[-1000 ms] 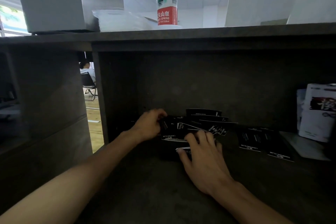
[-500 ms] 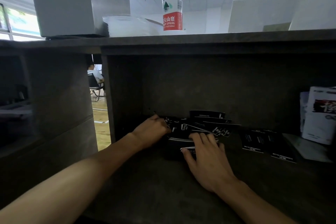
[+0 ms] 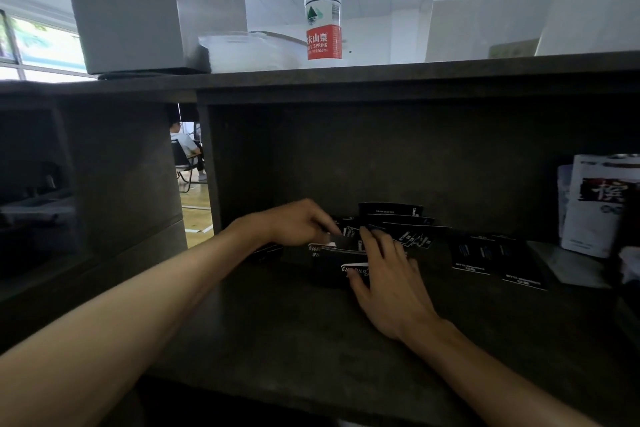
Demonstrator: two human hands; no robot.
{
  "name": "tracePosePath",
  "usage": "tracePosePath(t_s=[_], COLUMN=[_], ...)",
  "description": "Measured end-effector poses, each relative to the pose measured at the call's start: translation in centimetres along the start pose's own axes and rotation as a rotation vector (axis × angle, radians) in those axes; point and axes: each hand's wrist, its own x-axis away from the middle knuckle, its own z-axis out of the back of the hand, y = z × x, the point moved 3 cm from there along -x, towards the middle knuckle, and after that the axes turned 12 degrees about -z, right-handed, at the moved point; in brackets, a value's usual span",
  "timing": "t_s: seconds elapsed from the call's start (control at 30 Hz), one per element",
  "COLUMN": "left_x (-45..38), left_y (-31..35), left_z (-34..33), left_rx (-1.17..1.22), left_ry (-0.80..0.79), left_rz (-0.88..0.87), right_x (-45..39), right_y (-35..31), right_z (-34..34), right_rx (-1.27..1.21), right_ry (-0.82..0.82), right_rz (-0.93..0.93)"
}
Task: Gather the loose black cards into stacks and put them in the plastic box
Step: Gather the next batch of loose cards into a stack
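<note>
Black cards with white print lie scattered in a dark shelf recess. A fanned heap (image 3: 398, 220) leans near the back wall, and more loose black cards (image 3: 485, 253) lie flat to the right. My left hand (image 3: 294, 222) reaches in from the left with curled fingers pinching the edge of a card at the stack's left end. My right hand (image 3: 391, 277) lies flat on a gathered stack of cards (image 3: 334, 253), fingers fairly straight and thumb against its near edge. A translucent plastic box (image 3: 242, 50) sits up on the top board.
A water bottle (image 3: 322, 3) and a grey box (image 3: 138, 3) stand on the top board (image 3: 450, 71). White printed packets (image 3: 602, 204) lean at the recess's right end, with a pale sheet (image 3: 568, 263) lying before them. A person sits far off through the gap (image 3: 187, 152) on the left.
My left hand has slid right over the cards, closer to my right hand, and now pinches a card edge. My right hand stays flat on the stack.
</note>
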Motion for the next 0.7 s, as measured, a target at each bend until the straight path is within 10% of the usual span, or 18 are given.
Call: tracePosePath(t_s=[0.13, 0.37, 0.53, 0.7], left_x=[0.2, 0.5, 4.0, 5.0], left_y=[1.8, -0.1, -7.4, -9.7], left_z=[-2.3, -5.8, -3.2, -3.6], left_rx=[0.219, 0.873, -0.279, -0.360], left_ry=[0.023, 0.753, 0.656, 0.523], left_rz=[0.057, 0.245, 0.357, 0.352], right_x=[0.1, 0.0, 0.0, -0.2], right_y=[0.0, 0.0, 0.0, 0.1], right_z=[-0.2, 0.0, -0.2, -0.4], right_rx=[0.002, 0.039, 0.049, 0.056], right_ry=[0.001, 0.012, -0.023, -0.026], right_rz=[0.036, 0.034, 0.055, 0.067])
